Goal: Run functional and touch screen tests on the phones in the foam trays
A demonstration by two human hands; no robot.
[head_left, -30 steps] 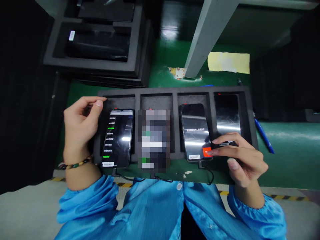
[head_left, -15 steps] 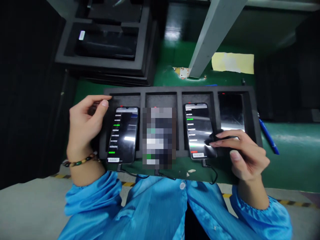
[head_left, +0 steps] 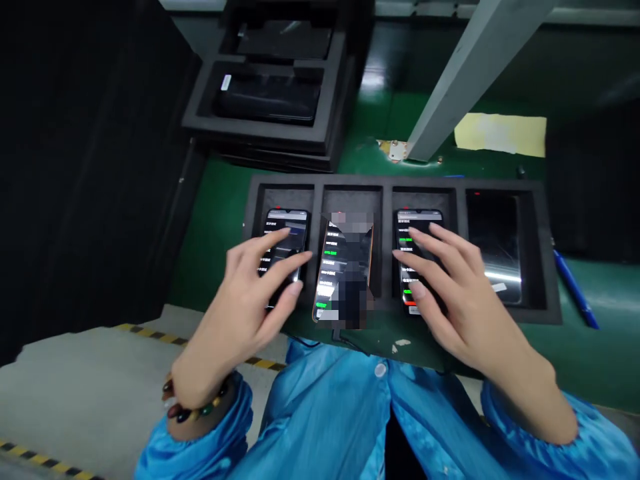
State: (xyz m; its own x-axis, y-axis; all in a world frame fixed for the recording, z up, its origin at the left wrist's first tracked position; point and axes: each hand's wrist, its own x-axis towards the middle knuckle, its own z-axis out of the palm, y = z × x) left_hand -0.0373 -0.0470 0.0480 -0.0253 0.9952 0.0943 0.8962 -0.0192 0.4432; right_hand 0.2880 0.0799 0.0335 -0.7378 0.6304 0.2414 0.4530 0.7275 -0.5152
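Observation:
A black foam tray (head_left: pixel 353 181) with compartments bears several phones. Over the leftmost phone (head_left: pixel 287 215) my left hand (head_left: pixel 257 287) spreads its fingers, thumb near the lower right edge; nothing is gripped. My right hand (head_left: pixel 445 287) is spread above the lit phone in the third compartment (head_left: pixel 406 227), fingertips at its screen. Between the hands lies another lit phone (head_left: pixel 327 267), partly pixelated, with a cable at its lower end. The rightmost phone (head_left: pixel 493 240) has a dark screen. Whether the fingertips touch the glass cannot be told.
Stacked black trays (head_left: pixel 325 130) holding dark devices stand at the back left. A grey metal post (head_left: pixel 450 87) rises behind the phones. Yellow paper (head_left: pixel 500 133) lies at the back right, and a blue pen (head_left: pixel 575 287) rests right of the tray.
My left hand has moved from the tray's left edge onto the leftmost phone. My right hand has shifted up over the third phone, its fingers spreading. The view has swung left.

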